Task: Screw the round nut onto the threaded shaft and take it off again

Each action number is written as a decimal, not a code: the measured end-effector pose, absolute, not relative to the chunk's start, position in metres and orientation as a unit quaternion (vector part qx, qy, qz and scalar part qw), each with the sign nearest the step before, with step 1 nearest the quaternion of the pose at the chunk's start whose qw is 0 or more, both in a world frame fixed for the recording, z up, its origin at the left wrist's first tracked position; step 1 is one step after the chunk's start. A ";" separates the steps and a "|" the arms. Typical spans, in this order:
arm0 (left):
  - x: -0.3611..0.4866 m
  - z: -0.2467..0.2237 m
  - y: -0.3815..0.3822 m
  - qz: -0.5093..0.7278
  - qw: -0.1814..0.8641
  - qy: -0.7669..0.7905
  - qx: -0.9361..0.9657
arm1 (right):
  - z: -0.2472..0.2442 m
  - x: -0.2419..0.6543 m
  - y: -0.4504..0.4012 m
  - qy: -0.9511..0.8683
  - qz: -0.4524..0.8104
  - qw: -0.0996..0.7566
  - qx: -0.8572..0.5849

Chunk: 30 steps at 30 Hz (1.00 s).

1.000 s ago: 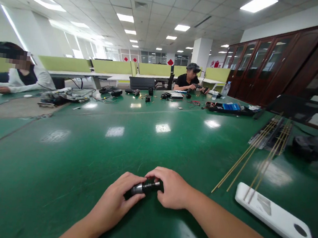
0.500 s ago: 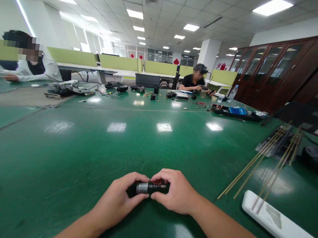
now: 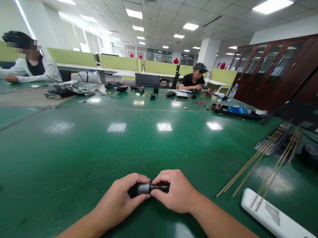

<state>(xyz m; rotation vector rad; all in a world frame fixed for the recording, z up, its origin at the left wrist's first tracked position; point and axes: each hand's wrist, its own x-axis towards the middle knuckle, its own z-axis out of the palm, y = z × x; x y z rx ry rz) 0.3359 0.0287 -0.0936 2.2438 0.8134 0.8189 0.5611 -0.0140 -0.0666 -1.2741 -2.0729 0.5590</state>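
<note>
Left hand (image 3: 122,195) closed around the silver end of a cylindrical part (image 3: 144,188); right hand (image 3: 177,192) pinching its dark end. The part sits well short of the table's (image 3: 132,146) far edge; open surface extends ahead and leftward, flanked rightward by thin rods (image 3: 249,163) and a white device (image 3: 285,232).

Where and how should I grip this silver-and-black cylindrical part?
Probably the silver-and-black cylindrical part is best gripped around its wider silver barrel, with the left hand coming from the left, pinching across it: it lies sideways, thick rounded barrel leftward, narrower dark end toward the right hand.
</note>
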 end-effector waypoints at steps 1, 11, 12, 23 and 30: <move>0.336 -0.094 0.028 0.310 0.302 0.307 0.848 | -0.067 0.561 -0.014 -0.789 0.211 0.316 -0.484; 0.336 -0.095 0.028 0.319 0.276 0.301 0.855 | -0.066 0.562 -0.015 -0.791 0.202 0.311 -0.487; 0.335 -0.095 0.028 0.321 0.274 0.300 0.855 | -0.066 0.562 -0.015 -0.791 0.204 0.311 -0.486; 0.334 -0.098 0.029 0.326 0.267 0.296 0.857 | -0.066 0.562 -0.015 -0.790 0.202 0.318 -0.483; 0.334 -0.096 0.029 0.328 0.267 0.294 0.857 | -0.066 0.562 -0.014 -0.786 0.200 0.322 -0.488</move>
